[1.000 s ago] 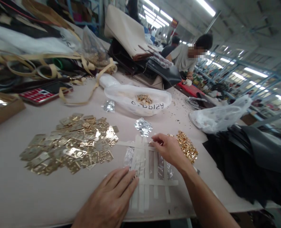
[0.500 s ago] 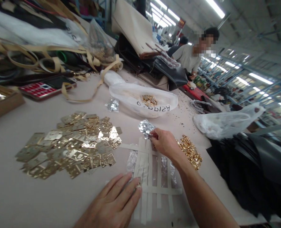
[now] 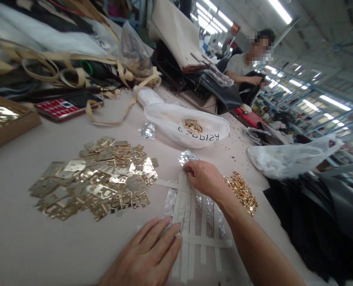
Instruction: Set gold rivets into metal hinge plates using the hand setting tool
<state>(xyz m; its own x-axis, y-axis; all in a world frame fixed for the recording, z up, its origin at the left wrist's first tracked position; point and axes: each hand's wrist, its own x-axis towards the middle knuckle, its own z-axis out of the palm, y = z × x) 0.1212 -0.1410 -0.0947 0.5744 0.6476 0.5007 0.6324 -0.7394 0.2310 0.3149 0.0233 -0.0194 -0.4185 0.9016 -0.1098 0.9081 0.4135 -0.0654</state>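
Note:
My right hand (image 3: pixel 204 178) is closed in a pinch at the near edge of a small pile of silver discs (image 3: pixel 187 156); whatever its fingertips hold is too small to make out. Flat on the table lies my left hand (image 3: pixel 152 248), fingers spread, with a small metal piece (image 3: pixel 179 230) partly showing at its fingertips. Strips of pale tape (image 3: pixel 187 234) over clear plastic run between the two hands. Left of them spreads a heap of gold metal plates (image 3: pixel 99 178). Small gold pieces (image 3: pixel 242 192) lie beyond my right forearm.
A white plastic bag (image 3: pixel 170 119) holding gold parts lies behind the discs. A cardboard box (image 3: pixel 12 123) and a red-patterned case (image 3: pixel 66 105) are at left. Black sheets (image 3: pixel 307 222) and another bag (image 3: pixel 289 159) are at right. A person (image 3: pixel 245 67) is beyond the table.
My right hand has shifted slightly toward the left over the silver discs, covering their near edge. The view has turned slightly. The person beyond now has a forearm raised.

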